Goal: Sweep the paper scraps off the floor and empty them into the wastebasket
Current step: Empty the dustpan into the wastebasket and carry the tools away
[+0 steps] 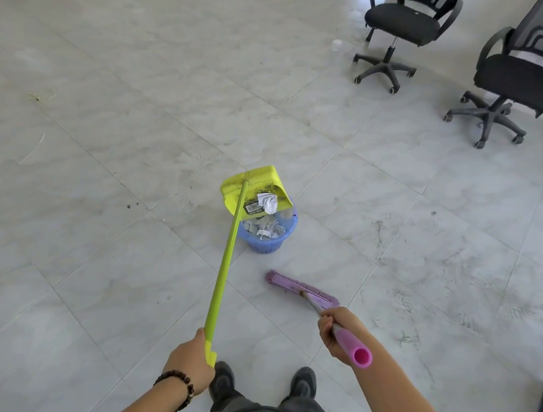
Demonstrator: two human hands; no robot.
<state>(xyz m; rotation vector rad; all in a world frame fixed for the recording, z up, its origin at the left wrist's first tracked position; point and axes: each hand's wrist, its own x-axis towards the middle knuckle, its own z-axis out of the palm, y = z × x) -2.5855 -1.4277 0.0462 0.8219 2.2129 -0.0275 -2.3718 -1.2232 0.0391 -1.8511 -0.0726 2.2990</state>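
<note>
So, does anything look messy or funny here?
The dustpan hangs tilted over the basket, with a paper ball lying in it. Dark crumbs lie left of the basket.

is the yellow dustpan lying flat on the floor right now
No, the dustpan is tipped over the blue wastebasket, held up by its long handle in the left hand.

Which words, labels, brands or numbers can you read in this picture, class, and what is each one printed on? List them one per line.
Black sticker on the yellow dustpan: light print and what looks like a barcode, too small to read.
Crumpled paper in the dustpan: grey marks, blurred, unreadable.
Paper scraps in the blue wastebasket: no legible text.
Nothing else bears readable writing.
</note>
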